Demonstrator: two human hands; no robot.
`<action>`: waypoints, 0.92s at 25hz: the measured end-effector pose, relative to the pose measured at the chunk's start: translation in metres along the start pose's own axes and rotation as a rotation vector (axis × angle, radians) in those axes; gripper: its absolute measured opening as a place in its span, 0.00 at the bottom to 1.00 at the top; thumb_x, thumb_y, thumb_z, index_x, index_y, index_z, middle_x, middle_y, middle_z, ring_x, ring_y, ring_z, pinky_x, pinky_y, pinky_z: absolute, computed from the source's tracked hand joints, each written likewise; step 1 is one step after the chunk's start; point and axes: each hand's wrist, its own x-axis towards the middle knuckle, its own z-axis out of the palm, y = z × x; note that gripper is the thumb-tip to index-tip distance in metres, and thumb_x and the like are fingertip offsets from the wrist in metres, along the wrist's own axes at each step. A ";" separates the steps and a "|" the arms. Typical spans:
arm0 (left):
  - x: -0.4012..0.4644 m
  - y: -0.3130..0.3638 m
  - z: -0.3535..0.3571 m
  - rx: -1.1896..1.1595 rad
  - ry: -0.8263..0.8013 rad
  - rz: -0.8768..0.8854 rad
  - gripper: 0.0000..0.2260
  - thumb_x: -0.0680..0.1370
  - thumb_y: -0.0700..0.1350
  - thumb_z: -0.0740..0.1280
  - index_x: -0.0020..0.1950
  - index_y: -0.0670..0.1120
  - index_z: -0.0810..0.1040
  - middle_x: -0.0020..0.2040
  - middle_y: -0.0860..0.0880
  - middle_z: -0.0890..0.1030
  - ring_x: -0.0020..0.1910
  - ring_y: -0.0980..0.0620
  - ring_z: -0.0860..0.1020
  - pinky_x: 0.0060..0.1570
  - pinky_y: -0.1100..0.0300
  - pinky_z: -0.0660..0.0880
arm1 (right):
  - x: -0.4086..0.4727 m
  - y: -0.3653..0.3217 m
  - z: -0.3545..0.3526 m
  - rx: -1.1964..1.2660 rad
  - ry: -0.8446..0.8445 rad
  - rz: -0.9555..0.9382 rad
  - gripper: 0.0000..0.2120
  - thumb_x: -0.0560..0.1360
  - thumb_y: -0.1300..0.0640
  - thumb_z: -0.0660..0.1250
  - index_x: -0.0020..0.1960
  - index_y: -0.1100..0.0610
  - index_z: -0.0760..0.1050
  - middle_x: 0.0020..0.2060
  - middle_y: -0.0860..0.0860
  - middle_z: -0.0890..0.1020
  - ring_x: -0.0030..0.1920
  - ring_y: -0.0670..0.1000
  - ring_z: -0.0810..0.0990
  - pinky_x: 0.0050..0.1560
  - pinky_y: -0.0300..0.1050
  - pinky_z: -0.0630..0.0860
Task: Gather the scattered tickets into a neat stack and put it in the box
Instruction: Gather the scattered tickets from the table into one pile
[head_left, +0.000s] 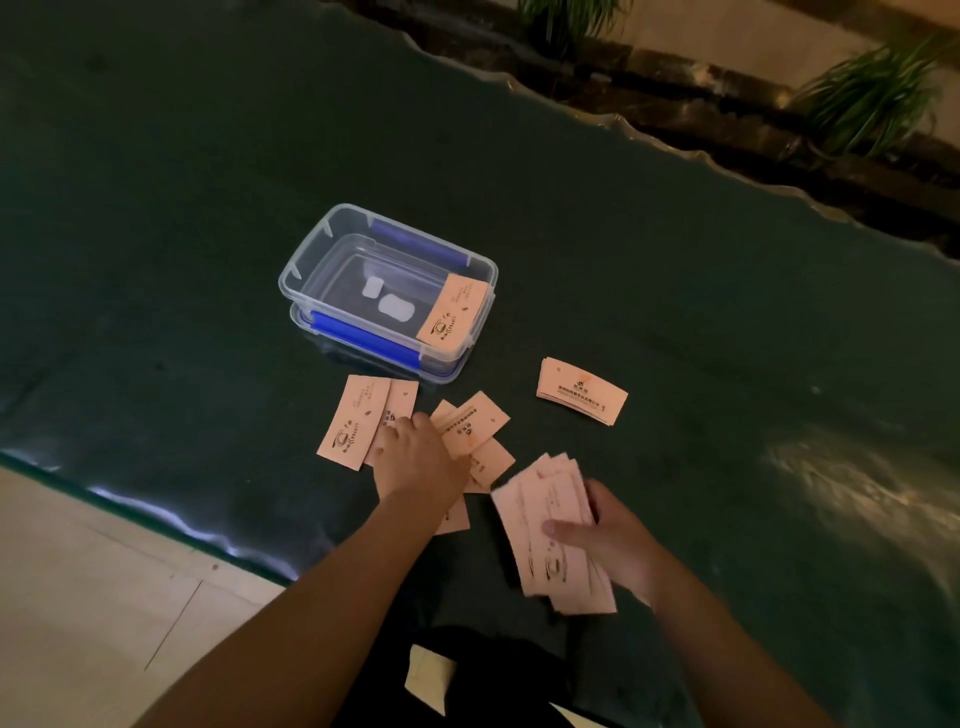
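Observation:
Pale orange paper tickets lie scattered on a dark green table. My right hand (608, 535) grips a loose fan of several tickets (556, 540) near the table's front. My left hand (415, 452) rests palm down on scattered tickets (475, 423), fingers reaching onto a pair of tickets (356, 421) to the left. A small neat pile of tickets (582, 391) lies apart at the right. The clear plastic box (311, 260) with blue clips stands open behind them; one ticket (454, 310) leans over its right rim.
The dark green table (208, 208) has a wavy edge at the back and at the left front. Pale floor tiles (104, 597) show at the lower left. Potted grasses (872, 93) stand beyond the far edge. Two white labels sit on the box's bottom.

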 end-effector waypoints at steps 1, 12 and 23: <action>-0.001 0.000 -0.002 0.017 -0.008 0.000 0.36 0.72 0.66 0.71 0.72 0.47 0.68 0.68 0.45 0.74 0.67 0.43 0.73 0.65 0.46 0.75 | 0.003 -0.008 0.000 0.116 -0.004 -0.001 0.23 0.74 0.55 0.79 0.66 0.48 0.76 0.55 0.47 0.89 0.53 0.49 0.88 0.55 0.56 0.84; -0.018 -0.005 -0.006 -0.310 -0.321 -0.180 0.11 0.83 0.53 0.63 0.55 0.47 0.80 0.45 0.49 0.80 0.42 0.52 0.79 0.41 0.58 0.74 | 0.076 -0.098 0.023 -0.101 -0.004 -0.033 0.29 0.77 0.53 0.76 0.75 0.47 0.69 0.64 0.49 0.84 0.57 0.51 0.85 0.48 0.53 0.82; -0.036 0.003 -0.002 -0.826 -0.459 -0.121 0.28 0.81 0.46 0.66 0.77 0.45 0.59 0.58 0.47 0.80 0.43 0.53 0.82 0.29 0.63 0.74 | 0.097 -0.098 0.050 -0.388 0.045 -0.086 0.43 0.70 0.47 0.73 0.82 0.45 0.59 0.76 0.51 0.74 0.61 0.50 0.75 0.43 0.44 0.73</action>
